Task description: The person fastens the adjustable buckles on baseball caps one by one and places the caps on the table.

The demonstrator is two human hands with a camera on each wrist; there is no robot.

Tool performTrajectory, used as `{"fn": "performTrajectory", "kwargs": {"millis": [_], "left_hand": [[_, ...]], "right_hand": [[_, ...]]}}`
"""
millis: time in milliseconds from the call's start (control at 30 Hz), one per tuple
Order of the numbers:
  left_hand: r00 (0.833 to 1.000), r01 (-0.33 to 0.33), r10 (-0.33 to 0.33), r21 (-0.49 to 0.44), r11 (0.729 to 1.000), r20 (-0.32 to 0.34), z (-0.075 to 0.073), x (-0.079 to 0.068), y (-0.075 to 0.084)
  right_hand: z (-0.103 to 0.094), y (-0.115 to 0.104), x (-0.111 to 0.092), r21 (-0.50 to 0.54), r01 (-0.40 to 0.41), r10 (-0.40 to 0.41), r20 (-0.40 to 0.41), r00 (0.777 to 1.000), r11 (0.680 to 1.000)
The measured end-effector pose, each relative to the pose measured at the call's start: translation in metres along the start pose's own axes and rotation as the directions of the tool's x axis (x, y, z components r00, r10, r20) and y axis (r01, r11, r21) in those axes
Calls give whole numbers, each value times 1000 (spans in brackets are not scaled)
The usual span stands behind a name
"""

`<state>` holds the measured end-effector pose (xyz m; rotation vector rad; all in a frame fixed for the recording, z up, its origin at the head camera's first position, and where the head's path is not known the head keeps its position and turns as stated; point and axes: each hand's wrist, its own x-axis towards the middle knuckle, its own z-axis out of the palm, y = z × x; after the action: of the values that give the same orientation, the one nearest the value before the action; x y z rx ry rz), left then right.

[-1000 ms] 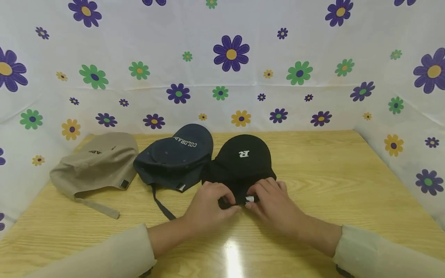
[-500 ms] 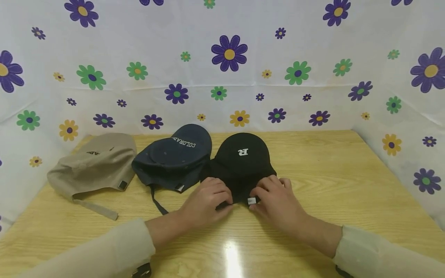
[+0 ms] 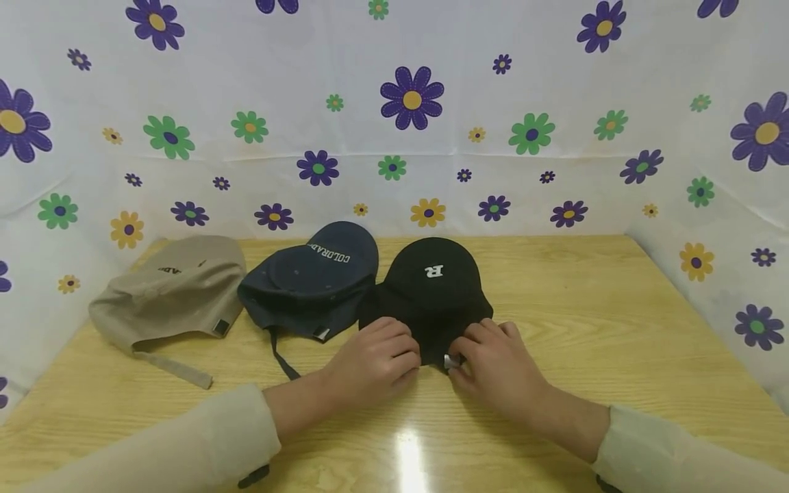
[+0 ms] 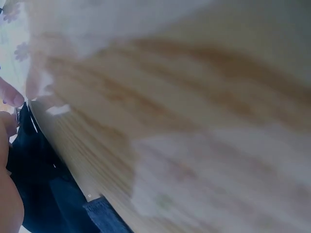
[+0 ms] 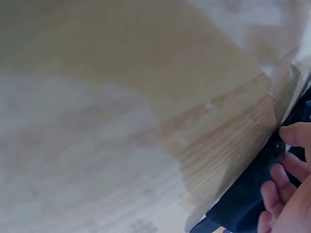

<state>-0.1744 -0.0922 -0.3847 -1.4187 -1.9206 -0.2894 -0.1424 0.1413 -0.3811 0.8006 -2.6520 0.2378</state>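
Evidently both hands were busy at the near edge of the black cap (image 3: pixel 434 287), which lay on the table (image 3: pixel 585 301) with its crown and white letter just beyond the grip. The left hand (image 3: pixel 372 359) held that edge in curled fingers, though I could not tell what lay between its fingertips. The right hand (image 3: pixel 499 363) had a narrow pinch on the same edge, at the silver tab (image 3: pixel 452 361). This fiddly work probably called for the left hand to keep the cloth steady and flat while the right used only thumb and forefinger; a hard tug would likely have bunched the edge or dragged the cap. No box or tray showed. Left of the grip, the navy cap (image 3: pixel 302 281) lay against the black one, and the tan cap (image 3: pixel 179 287) lay farther out, each with its strap loose; what was inside them was hidden.
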Motion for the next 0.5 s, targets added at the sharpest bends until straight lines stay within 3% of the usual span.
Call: {"fn": "performTrajectory", "kwargs": {"millis": [167,500], "left_hand": [[1000,-24,24,45,999,-15,0,0,1],[999,-37,36,27,999,4,-2,-1,-1]], "right_hand": [[1,1,2,18,83,-81,-90,993,996],[3,1,3,25,178,-170,-197,966,984]]}}
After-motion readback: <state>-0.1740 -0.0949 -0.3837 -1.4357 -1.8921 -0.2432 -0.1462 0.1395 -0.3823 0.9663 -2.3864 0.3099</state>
